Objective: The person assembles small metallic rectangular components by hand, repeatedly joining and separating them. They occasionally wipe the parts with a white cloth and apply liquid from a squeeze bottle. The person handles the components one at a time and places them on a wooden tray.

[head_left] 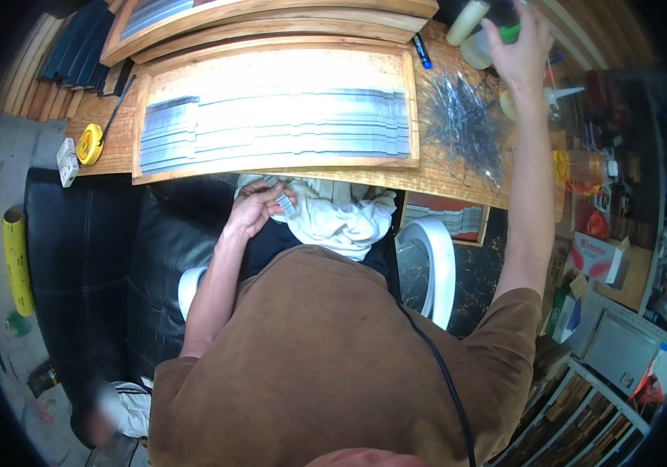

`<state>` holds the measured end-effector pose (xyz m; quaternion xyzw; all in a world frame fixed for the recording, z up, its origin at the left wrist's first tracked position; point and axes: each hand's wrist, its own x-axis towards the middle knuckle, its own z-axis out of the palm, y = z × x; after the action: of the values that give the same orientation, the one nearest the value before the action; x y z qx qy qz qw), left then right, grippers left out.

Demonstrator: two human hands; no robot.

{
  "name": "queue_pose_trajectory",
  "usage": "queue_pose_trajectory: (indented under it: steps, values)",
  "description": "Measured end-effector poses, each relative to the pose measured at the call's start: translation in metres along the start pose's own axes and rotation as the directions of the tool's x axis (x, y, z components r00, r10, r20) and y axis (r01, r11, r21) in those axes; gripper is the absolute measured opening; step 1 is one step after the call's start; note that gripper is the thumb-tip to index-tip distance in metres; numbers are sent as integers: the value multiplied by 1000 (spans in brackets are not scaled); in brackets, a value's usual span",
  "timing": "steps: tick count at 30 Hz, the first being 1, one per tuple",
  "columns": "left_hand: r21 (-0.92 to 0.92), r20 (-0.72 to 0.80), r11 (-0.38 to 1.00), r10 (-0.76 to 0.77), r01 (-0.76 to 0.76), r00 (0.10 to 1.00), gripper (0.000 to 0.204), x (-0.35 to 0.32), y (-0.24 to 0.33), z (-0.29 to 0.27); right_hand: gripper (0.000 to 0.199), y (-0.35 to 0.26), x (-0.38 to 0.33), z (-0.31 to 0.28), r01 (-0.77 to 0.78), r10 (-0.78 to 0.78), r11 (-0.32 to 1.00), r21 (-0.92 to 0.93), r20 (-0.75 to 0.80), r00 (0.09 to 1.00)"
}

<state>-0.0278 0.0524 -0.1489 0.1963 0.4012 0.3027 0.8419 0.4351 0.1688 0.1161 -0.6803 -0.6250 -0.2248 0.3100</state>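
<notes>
My left hand (252,210) is closed on a thin grey metal strip (284,204) with segment marks, above my lap and next to a crumpled white cloth (341,214). My right arm stretches to the far right of the wooden table. There my right hand (521,53) is open, thumb and fingers apart, over a translucent bottle (476,51) with a green top. Whether it touches the bottle is unclear. A wooden tray (419,117) with rows of similar grey strips lies before me, partly washed out by glare.
A heap of thin metal pieces (464,117) lies right of the tray, near a blue marker (422,51). A yellow tape measure (89,144) and small white box (67,162) sit at left. More wooden trays (287,35) are stacked behind. A white chair arm (436,268) curves beside me.
</notes>
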Motion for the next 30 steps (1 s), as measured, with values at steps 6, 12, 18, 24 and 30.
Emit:
queue_pose_trajectory:
  steps: [6,12,18,24,30]
  values:
    - [3,-6,1000,1,-1,1000,19,0,1,1,69,1,-1,4,46,-46,999,-11,-13,999]
    - [-7,10,1000,6,-6,1000,19,0,0,0,70,8,1,9,68,-68,997,-21,-39,997]
    - [1,-6,1000,2,-2,1000,20,0,-1,-1,70,8,1,10,58,-58,998,-21,-31,998]
    - [-5,-23,1000,2,-3,1000,21,-1,-1,1,70,8,1,10,65,-65,998,-23,-32,997]
    - [1,-10,1000,6,-6,1000,20,0,-1,-1,70,5,2,7,42,-42,999,6,-44,998]
